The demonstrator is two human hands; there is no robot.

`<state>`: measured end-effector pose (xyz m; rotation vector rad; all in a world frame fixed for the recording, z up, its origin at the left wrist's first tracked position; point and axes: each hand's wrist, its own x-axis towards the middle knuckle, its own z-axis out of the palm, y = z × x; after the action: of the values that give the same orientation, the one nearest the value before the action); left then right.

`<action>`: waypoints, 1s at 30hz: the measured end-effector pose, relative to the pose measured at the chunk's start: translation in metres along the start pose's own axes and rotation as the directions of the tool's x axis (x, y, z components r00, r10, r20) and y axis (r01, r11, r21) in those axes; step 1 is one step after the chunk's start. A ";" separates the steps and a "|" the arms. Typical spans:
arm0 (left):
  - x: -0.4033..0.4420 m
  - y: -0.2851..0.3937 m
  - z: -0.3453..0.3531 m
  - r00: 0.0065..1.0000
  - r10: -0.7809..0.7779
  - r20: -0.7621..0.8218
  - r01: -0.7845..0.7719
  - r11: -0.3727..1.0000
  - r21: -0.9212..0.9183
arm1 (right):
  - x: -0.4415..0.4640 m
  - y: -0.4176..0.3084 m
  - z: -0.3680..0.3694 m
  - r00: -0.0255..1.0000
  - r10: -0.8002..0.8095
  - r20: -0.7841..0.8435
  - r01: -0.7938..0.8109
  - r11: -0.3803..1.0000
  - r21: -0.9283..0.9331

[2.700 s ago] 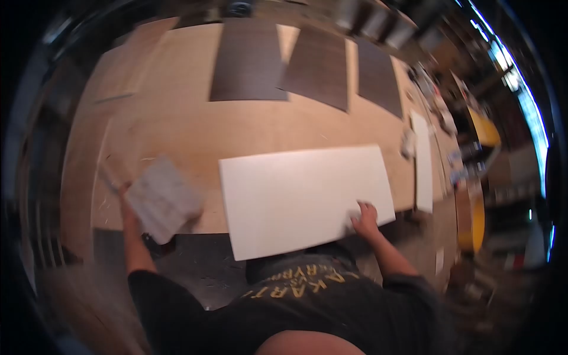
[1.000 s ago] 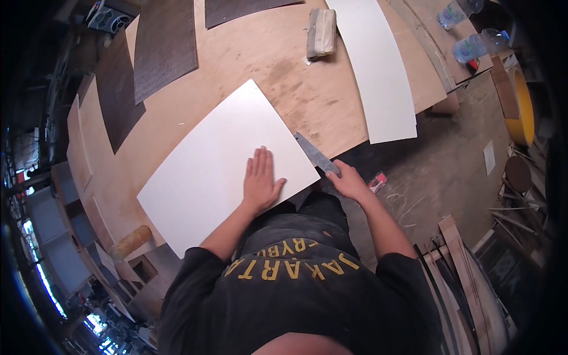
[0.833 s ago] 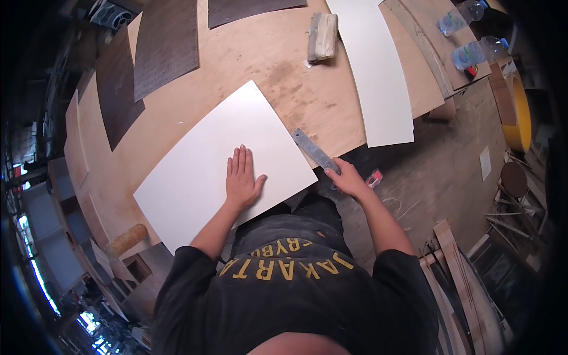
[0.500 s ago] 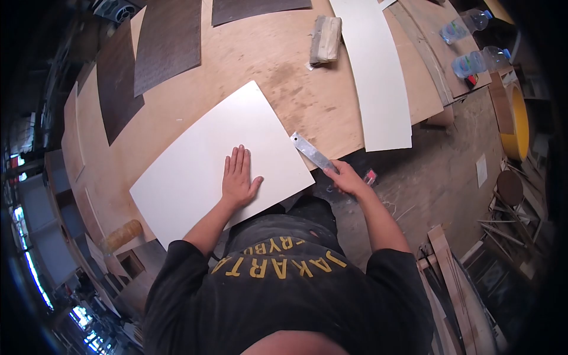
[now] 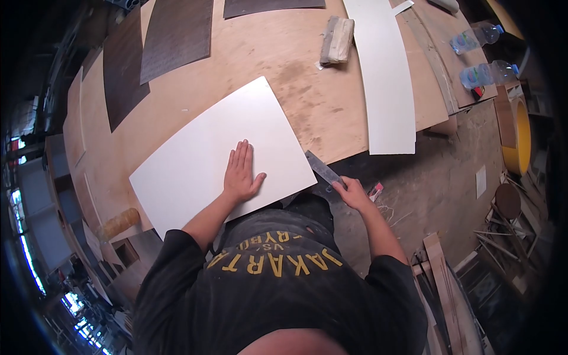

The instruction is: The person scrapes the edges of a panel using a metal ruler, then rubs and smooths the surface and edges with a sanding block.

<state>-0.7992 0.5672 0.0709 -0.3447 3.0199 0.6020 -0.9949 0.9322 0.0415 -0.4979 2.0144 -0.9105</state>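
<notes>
A white rectangular panel (image 5: 195,171) lies on the plywood table, its near edge close to my body. My left hand (image 5: 241,177) rests flat on the panel, fingers stretched out together and thumb apart. In my right hand (image 5: 353,192) is a flat grey metal strip (image 5: 322,168), gripped by its near end. The strip points up and left, its far end at the panel's right edge near the front corner. Whether it touches that edge I cannot tell.
On the plywood table (image 5: 236,59) lie a long white strip (image 5: 390,94), several dark brown sheets (image 5: 177,41) and a worn block (image 5: 337,41). Two plastic bottles (image 5: 476,39) are at the far right. A tape roll (image 5: 118,225) sits at the left. Wood offcuts (image 5: 444,284) lean at the lower right.
My right hand has drawn the metal strip down along the panel's right edge toward the near corner, and its face looks darker. My left hand stays flat on the panel. The view shifted slightly.
</notes>
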 end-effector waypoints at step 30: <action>-0.009 -0.003 0.003 0.998 -0.002 -0.068 -0.003 0.997 -0.072 | -0.026 -0.068 0.021 0.996 -0.044 0.081 0.084 0.785 -0.614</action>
<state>-0.7895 0.5679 0.0682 -0.3746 3.0688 0.7156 -0.9621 0.8954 0.0996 -0.9458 2.2272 -0.2310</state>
